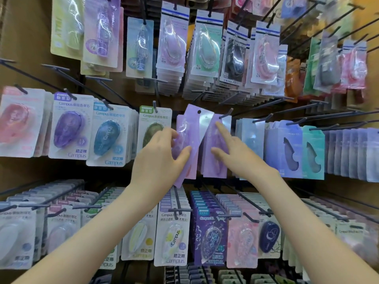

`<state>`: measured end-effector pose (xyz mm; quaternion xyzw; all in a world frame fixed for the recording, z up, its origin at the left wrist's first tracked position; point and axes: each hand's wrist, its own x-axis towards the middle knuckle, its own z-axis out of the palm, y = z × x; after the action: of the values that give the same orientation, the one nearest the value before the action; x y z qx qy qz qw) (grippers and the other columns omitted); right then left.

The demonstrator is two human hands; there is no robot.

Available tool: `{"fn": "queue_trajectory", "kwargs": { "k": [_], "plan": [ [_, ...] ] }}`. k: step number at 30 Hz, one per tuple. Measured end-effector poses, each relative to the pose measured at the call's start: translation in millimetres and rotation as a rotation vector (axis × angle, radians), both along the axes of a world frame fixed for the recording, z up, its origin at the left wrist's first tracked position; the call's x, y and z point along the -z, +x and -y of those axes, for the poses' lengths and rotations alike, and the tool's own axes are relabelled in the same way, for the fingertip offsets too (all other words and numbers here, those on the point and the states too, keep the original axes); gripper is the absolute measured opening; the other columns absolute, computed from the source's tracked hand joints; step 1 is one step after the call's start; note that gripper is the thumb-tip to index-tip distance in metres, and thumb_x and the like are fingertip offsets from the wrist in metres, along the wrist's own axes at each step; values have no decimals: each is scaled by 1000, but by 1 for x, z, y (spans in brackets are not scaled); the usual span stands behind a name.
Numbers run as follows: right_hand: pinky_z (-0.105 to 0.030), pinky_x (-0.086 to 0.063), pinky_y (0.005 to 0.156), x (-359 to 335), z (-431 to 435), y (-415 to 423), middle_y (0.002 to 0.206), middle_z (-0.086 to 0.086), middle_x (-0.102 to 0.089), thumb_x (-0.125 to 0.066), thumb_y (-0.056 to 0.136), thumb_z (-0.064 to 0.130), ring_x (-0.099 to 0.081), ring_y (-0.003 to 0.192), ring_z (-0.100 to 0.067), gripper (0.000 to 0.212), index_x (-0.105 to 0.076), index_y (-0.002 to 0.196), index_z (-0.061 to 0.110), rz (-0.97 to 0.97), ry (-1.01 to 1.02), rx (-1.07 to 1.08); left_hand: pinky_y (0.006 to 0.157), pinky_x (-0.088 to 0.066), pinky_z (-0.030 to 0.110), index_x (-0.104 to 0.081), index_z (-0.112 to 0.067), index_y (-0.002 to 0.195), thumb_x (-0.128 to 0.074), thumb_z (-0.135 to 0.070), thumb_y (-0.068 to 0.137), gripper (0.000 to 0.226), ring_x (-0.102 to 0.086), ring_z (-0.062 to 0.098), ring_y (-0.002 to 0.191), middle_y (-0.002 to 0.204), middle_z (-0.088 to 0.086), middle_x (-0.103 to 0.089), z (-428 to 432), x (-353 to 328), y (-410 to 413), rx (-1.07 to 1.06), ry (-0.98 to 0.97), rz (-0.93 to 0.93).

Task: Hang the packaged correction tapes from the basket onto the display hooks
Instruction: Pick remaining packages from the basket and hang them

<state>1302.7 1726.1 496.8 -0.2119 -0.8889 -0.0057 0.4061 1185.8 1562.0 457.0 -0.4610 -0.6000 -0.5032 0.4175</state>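
Low at seven and five o'clock, two bare forearms (82, 238) reach from the bottom edge toward the middle of the display. At centre, the left hand (162, 154) grips a lilac correction-tape pack (192, 128), thumb pressed on its front and fingers curled round its left edge. The pack is tilted, its top leaning toward one o'clock, and its punched hole sits near the tip of a dark hook (225, 114), on the hook's nine o'clock side and not threaded on it. The right hand (238, 150) is open, its index finger stretched out and touching the front of the hanging lilac packs (213, 167) on that hook, just beside the held one. Further back at nine o'clock hang Campus packs (69, 128) in purple, blue and green. At three o'clock hang blue and teal packs (293, 148). At twelve o'clock an upper row (172, 42) shows pink, mint, black and rose tapes, and at six o'clock a lower row (172, 238) crowds more hooks.
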Motion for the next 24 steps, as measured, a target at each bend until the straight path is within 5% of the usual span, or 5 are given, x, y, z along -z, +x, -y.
{"fn": "queue_trajectory", "kwargs": {
  "k": [4, 8, 11, 18, 24],
  "plan": [
    [-37, -44, 84, 4, 23, 23, 109, -5, -59, -32, 100, 48, -55, 100, -23, 56, -12, 151, 38, -199, -28, -88, 57, -35, 19, -57, -17, 104, -68, -35, 83, 30, -51, 10, 73, 93, -5, -59, -6, 4, 6, -10, 17, -78],
    [-38, -53, 84, 11, 49, 36, 86, -11, -68, -51, 98, 27, -65, 87, -22, 17, -51, 114, 34, -440, -294, -556, 52, -47, 32, -57, -12, 101, -73, -31, 81, 31, -61, 24, 72, 90, 2, -61, -24, 4, 24, 7, 29, -173],
    [-52, -51, 83, 7, 39, 35, 89, -24, -66, -52, 94, 7, -64, 79, -28, 27, -52, 112, 27, -506, -371, -571, 52, -47, 33, -57, -10, 100, -74, -31, 79, 34, -62, 27, 72, 88, 5, -61, -40, 1, 38, 19, 10, -207],
    [-63, -48, 80, -7, 22, 39, 106, -44, -49, -59, 79, 23, -55, 77, -49, 35, -51, 108, 42, -650, -488, -587, 89, -49, 39, -48, -6, 133, -43, -52, 83, 68, -54, 31, 114, 128, 16, -54, -67, -14, 44, 44, -86, -286],
    [-36, -55, 70, -23, 11, 34, 82, -3, -72, -51, 94, 0, -67, 73, -18, 32, -52, 107, 29, -587, -439, -550, 106, -34, 38, -37, -13, 145, -58, -46, 87, 69, -35, 28, 137, 151, 14, -33, -69, -24, 39, 30, -138, -246]
  ]
}}
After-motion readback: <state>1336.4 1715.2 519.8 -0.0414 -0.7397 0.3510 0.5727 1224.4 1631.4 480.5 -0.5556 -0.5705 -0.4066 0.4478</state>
